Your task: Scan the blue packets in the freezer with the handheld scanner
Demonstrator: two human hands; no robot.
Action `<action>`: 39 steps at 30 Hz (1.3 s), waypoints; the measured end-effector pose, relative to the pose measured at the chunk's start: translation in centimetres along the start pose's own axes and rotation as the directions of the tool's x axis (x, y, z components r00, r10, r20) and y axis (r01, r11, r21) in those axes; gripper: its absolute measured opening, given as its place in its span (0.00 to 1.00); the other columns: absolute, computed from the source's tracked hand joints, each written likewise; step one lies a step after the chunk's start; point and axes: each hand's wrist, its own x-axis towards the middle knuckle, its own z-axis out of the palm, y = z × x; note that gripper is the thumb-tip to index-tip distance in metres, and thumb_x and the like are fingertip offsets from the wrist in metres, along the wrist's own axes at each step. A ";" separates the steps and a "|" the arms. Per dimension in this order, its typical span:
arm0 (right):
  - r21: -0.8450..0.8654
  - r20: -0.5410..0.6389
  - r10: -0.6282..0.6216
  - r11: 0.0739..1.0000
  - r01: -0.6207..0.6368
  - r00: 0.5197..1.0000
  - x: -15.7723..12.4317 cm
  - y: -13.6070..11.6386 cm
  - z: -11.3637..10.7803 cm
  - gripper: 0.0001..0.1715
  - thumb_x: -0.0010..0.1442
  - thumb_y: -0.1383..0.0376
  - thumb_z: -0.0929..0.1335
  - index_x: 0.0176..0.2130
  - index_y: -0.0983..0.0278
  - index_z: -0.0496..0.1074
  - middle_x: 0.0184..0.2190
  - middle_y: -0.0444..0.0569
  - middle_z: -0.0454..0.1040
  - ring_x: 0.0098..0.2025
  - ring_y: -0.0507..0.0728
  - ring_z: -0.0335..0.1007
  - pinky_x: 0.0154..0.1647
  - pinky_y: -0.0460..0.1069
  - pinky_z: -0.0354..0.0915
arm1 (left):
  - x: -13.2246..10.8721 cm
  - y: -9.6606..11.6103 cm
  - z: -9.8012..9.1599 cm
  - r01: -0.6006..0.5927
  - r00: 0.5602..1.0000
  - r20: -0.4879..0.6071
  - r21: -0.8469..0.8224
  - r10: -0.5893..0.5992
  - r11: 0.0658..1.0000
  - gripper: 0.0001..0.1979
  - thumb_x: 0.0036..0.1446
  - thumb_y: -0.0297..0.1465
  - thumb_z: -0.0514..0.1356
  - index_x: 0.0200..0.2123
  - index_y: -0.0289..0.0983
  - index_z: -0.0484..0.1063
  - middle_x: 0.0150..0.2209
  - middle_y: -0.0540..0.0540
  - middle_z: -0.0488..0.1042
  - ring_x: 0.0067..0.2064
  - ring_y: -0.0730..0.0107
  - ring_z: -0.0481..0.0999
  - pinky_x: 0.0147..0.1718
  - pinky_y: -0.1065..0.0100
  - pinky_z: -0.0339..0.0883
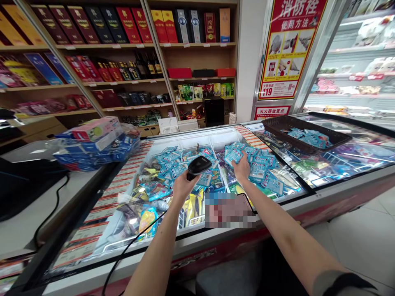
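Note:
My left hand is wrapped round the handle of a black barcode scanner, whose head points to the right. A thin black cable runs down from it past my left forearm. With its fingers closed, my right hand grips a light-blue packet at the edge of a loose pile. More blue packets lie beside and under that hand on the freezer's glass top. To the left, behind the scanner, another spread of blue packets covers the glass.
A dark brown basket with several blue packets stands at the back right. Near the front edge lies a phone, partly blurred out. Bagged blue goods with a pink box sit at the left. Shelves of boxes line the back wall.

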 end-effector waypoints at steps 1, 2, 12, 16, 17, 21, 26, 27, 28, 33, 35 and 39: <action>-0.038 -0.027 0.001 0.999 -0.002 1.000 -0.1 -0.1 0.0 0.34 0.57 0.58 0.63 0.60 0.64 0.51 0.45 0.57 0.68 0.42 0.62 0.67 0.38 0.53 0.60 | 0.0 -0.1 0.0 0.000 1.000 -0.004 -0.010 0.000 1.000 0.30 0.47 0.55 0.56 0.43 0.38 0.74 0.27 0.45 0.77 0.31 0.61 0.75 0.24 0.71 0.58; -0.070 -0.061 -0.009 0.998 0.004 0.998 -0.1 -0.1 -0.1 0.34 0.57 0.58 0.63 0.59 0.64 0.52 0.47 0.59 0.67 0.45 0.64 0.65 0.40 0.53 0.60 | 0.0 -0.1 0.0 -0.002 1.000 -0.007 -0.019 0.002 1.000 0.30 0.47 0.55 0.56 0.43 0.38 0.74 0.27 0.45 0.77 0.31 0.61 0.75 0.24 0.71 0.58; -0.263 0.055 -0.327 0.907 0.330 0.943 -0.4 -0.6 -0.5 0.15 0.59 0.65 0.62 0.42 0.60 0.74 0.48 0.55 0.65 0.49 0.64 0.55 0.49 0.58 0.53 | 0.2 -0.6 0.0 0.010 1.000 -0.012 -0.062 -0.010 0.998 0.31 0.47 0.55 0.56 0.42 0.37 0.74 0.26 0.45 0.76 0.29 0.62 0.74 0.22 0.71 0.57; -0.304 0.091 -0.336 0.887 0.348 0.937 -0.4 -0.8 -0.3 0.14 0.59 0.61 0.63 0.42 0.61 0.74 0.47 0.56 0.65 0.50 0.65 0.53 0.48 0.58 0.51 | 0.2 -0.7 0.1 -0.001 1.000 -0.018 -0.080 -0.001 0.997 0.29 0.46 0.54 0.57 0.42 0.37 0.74 0.27 0.45 0.76 0.29 0.62 0.75 0.22 0.71 0.57; -0.318 0.082 -0.324 0.888 0.333 0.942 -0.4 -0.9 -0.2 0.14 0.59 0.61 0.64 0.42 0.61 0.74 0.48 0.57 0.65 0.50 0.65 0.53 0.48 0.58 0.51 | 0.2 -0.8 0.1 -0.002 1.000 -0.018 -0.087 0.000 0.996 0.29 0.46 0.54 0.57 0.42 0.37 0.74 0.27 0.45 0.76 0.29 0.62 0.75 0.22 0.71 0.57; -0.375 0.042 -0.246 0.894 0.244 0.968 -0.2 -1.2 -0.1 0.15 0.60 0.65 0.61 0.44 0.62 0.73 0.49 0.59 0.64 0.50 0.66 0.53 0.47 0.58 0.50 | 0.3 -1.0 0.1 0.006 1.000 -0.021 -0.106 -0.008 0.994 0.27 0.47 0.52 0.58 0.41 0.37 0.74 0.28 0.45 0.76 0.30 0.61 0.75 0.23 0.71 0.58; -0.405 0.097 -0.263 0.871 0.279 0.960 -0.2 -1.6 -0.4 0.18 0.63 0.65 0.58 0.46 0.62 0.72 0.52 0.59 0.64 0.53 0.66 0.52 0.48 0.59 0.49 | 0.4 -1.1 0.1 0.015 1.000 -0.021 -0.115 -0.017 0.993 0.26 0.46 0.52 0.58 0.40 0.38 0.74 0.28 0.45 0.76 0.31 0.61 0.76 0.23 0.71 0.59; -0.395 0.121 -0.297 0.861 0.321 0.947 -0.2 -1.7 -0.4 0.18 0.63 0.65 0.58 0.47 0.61 0.72 0.53 0.57 0.64 0.53 0.65 0.52 0.49 0.59 0.48 | 0.4 -1.1 0.1 0.017 1.000 -0.018 -0.118 -0.019 0.993 0.26 0.46 0.52 0.58 0.40 0.38 0.74 0.28 0.45 0.76 0.30 0.61 0.76 0.22 0.71 0.59; -0.375 0.151 -0.346 0.847 0.378 0.926 -0.3 -1.7 -0.5 0.19 0.64 0.63 0.58 0.49 0.60 0.71 0.53 0.56 0.64 0.54 0.65 0.51 0.50 0.59 0.48 | 0.4 -1.0 0.1 0.018 1.000 -0.016 -0.120 -0.020 0.993 0.27 0.46 0.53 0.58 0.40 0.37 0.74 0.28 0.45 0.76 0.30 0.61 0.76 0.22 0.71 0.59; -0.161 0.366 -0.654 0.656 0.737 0.662 -0.7 -1.9 -0.2 0.19 0.66 0.58 0.58 0.53 0.50 0.68 0.56 0.44 0.66 0.56 0.61 0.52 0.54 0.57 0.46 | 0.3 -0.7 -0.1 0.021 1.000 -0.012 -0.121 -0.022 0.992 0.28 0.46 0.54 0.58 0.40 0.37 0.74 0.26 0.45 0.76 0.30 0.61 0.75 0.22 0.71 0.59; -0.108 0.399 -0.682 0.629 0.770 0.613 -0.8 -1.9 0.0 0.18 0.66 0.55 0.58 0.48 0.51 0.72 0.54 0.43 0.68 0.56 0.60 0.53 0.54 0.57 0.46 | 0.2 -0.6 -0.1 0.021 1.000 -0.010 -0.116 -0.023 0.993 0.28 0.46 0.53 0.58 0.40 0.37 0.74 0.26 0.45 0.75 0.30 0.61 0.75 0.22 0.71 0.59; -0.131 0.357 -0.611 0.716 0.685 0.707 -0.7 -1.8 0.2 0.24 0.64 0.49 0.58 0.39 0.59 0.75 0.44 0.50 0.74 0.51 0.60 0.58 0.52 0.56 0.48 | 0.1 -0.5 -0.2 0.022 1.000 -0.008 -0.117 -0.023 0.993 0.27 0.46 0.53 0.58 0.40 0.37 0.74 0.26 0.45 0.75 0.29 0.61 0.75 0.23 0.70 0.59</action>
